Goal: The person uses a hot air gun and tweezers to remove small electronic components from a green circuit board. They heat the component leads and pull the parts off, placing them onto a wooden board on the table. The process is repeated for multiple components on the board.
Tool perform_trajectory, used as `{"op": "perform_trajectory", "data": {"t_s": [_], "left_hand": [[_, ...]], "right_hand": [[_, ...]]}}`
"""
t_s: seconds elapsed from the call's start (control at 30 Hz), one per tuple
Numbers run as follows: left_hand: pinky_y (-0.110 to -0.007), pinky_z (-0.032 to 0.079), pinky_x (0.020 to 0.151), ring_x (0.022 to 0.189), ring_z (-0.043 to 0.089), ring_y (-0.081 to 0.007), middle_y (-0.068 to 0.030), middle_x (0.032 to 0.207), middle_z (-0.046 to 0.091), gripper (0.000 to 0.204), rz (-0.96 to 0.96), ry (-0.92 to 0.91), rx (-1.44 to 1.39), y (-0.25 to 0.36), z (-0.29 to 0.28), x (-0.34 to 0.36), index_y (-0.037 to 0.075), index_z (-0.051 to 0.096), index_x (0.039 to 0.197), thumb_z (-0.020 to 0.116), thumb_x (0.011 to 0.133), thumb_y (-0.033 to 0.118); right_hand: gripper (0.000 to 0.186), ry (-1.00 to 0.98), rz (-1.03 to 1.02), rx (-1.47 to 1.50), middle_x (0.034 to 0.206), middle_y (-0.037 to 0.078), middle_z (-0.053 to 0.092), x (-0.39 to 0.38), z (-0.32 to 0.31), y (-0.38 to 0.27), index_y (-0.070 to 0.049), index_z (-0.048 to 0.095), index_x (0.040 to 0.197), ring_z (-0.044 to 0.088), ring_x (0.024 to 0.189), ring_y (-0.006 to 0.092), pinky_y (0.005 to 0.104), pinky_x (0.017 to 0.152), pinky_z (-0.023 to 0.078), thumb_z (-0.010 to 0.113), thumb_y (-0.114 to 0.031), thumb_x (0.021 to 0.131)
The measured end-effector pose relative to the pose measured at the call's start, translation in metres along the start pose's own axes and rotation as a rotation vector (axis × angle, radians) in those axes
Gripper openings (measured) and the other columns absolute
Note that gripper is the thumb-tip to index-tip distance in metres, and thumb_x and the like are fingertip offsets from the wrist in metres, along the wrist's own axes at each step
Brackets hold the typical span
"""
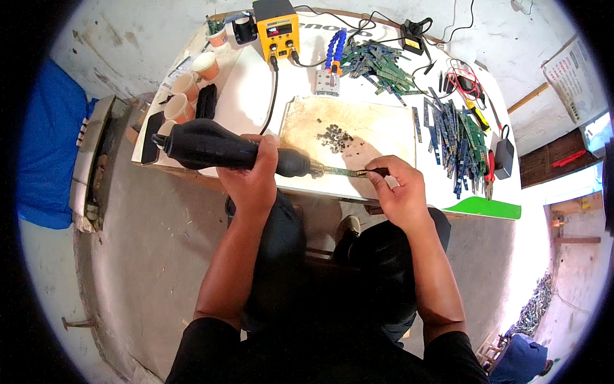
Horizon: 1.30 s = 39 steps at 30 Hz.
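Observation:
My left hand (254,168) is wrapped round a black hot air gun (211,146), held level with its metal nozzle (316,168) toward the right. At the nozzle's tip is a thin green circuit board strip (345,171), above the table's near edge. My right hand (400,189) pinches the right end of that strip between thumb and fingers. Something dark shows at those fingertips, too small to make out. Beyond the strip, a pile of small dark chips (334,137) lies on a stained, tan work board (384,121).
A yellow soldering station (277,29) stands at the back. Circuit board strips lie heaped (380,67) at the back and in a second heap (457,137) at right, beside red-handled pliers (490,173). Paper cups (185,86) and a phone (152,137) are at left.

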<state>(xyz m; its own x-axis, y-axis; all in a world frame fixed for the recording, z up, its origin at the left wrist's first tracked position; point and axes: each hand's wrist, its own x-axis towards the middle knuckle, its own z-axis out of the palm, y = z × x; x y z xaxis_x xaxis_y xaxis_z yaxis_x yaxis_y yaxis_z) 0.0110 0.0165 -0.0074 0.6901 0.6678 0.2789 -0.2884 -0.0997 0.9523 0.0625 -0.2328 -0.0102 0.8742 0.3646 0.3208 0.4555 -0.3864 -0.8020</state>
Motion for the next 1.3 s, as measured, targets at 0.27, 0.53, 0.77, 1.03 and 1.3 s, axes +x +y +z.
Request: {"op": "perform_trajectory", "data": {"t_s": [0.27, 0.53, 0.77, 1.03, 1.3], "left_hand": [[-0.025, 0.050, 0.059, 0.066, 0.062, -0.0103, -0.0057, 0.083, 0.071, 0.008, 0.029, 0.027, -0.025, 0.002, 0.003, 0.001, 0.001, 0.067, 0.088, 0.067, 0.092, 0.008], [-0.021, 0.040, 0.048, 0.059, 0.056, -0.0063, -0.0027, 0.081, 0.070, 0.008, 0.014, 0.029, -0.056, 0.001, 0.005, 0.002, 0.005, 0.068, 0.085, 0.067, 0.091, 0.009], [-0.021, 0.039, 0.047, 0.057, 0.054, -0.0061, -0.0021, 0.076, 0.067, 0.011, -0.003, 0.120, -0.079, 0.001, 0.004, 0.007, 0.004, 0.068, 0.085, 0.068, 0.089, 0.013], [-0.020, 0.038, 0.046, 0.057, 0.054, -0.0062, -0.0033, 0.077, 0.067, 0.015, -0.013, 0.162, -0.145, 0.000, 0.003, 0.011, 0.003, 0.067, 0.084, 0.069, 0.090, 0.016], [-0.021, 0.037, 0.045, 0.055, 0.051, -0.0054, -0.0022, 0.076, 0.066, 0.016, 0.008, 0.187, -0.175, 0.000, 0.001, 0.011, 0.004, 0.067, 0.083, 0.069, 0.092, 0.018]], "right_hand": [[0.012, -0.044, -0.034, -0.037, 0.095, 0.016, 0.071, 0.000, 0.000, -0.002, -0.001, 0.070, 0.099, 0.072, 0.086, 0.0318, 0.0363, 0.078, 0.056, 0.072, 0.001, 0.088], [0.009, -0.087, -0.132, -0.172, 0.092, 0.018, 0.068, 0.006, 0.001, -0.004, -0.001, 0.067, 0.096, 0.067, 0.087, 0.0399, 0.0436, 0.077, 0.054, 0.069, -0.002, 0.088], [0.010, -0.275, -0.102, -0.248, 0.093, 0.021, 0.069, 0.037, 0.001, -0.018, 0.000, 0.064, 0.099, 0.067, 0.089, 0.0421, 0.0455, 0.079, 0.053, 0.063, 0.001, 0.089], [0.007, -0.248, -0.023, -0.114, 0.090, 0.023, 0.069, 0.042, -0.013, -0.009, 0.000, 0.065, 0.097, 0.068, 0.084, 0.0417, 0.0428, 0.074, 0.053, 0.064, 0.000, 0.090], [0.010, -0.155, -0.067, -0.049, 0.091, 0.019, 0.070, 0.039, -0.010, -0.011, -0.001, 0.067, 0.100, 0.069, 0.082, 0.0363, 0.0408, 0.075, 0.054, 0.069, -0.004, 0.091]]}}
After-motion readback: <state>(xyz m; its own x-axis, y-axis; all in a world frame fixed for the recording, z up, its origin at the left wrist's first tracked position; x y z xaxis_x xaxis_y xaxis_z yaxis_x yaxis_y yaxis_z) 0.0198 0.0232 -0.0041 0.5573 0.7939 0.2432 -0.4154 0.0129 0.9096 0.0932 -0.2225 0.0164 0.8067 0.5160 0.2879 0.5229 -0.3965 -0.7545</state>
